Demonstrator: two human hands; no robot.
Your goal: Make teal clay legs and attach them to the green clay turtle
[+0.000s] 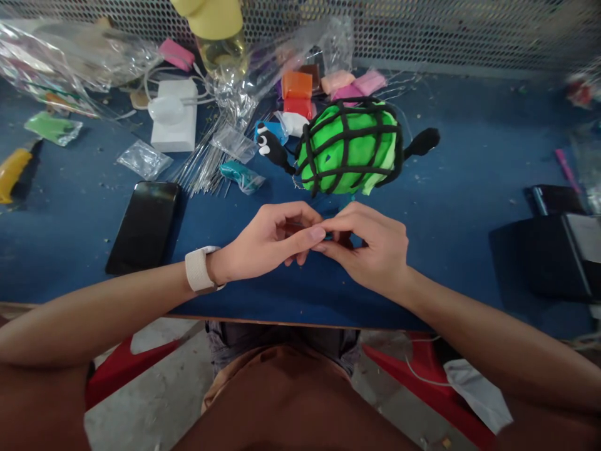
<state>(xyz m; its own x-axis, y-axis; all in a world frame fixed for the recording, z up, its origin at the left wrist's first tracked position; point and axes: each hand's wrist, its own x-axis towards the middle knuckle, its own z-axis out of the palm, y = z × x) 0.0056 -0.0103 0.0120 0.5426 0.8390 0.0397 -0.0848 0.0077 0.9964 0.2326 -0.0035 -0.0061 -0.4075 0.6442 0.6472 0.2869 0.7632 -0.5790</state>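
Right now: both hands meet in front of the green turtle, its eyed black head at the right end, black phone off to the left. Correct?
One fix: in the head-camera view, the eyed black head is at the left end of the green turtle. Rest holds: left hand and right hand meet in front of it, black phone off to the left.

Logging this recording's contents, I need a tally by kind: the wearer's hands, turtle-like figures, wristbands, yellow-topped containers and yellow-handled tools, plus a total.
Hands: 2 (left hand, right hand)
Turtle-like figure: 1
Wristband: 1
Yellow-topped container: 1
Yellow-handled tool: 1
Total: 6
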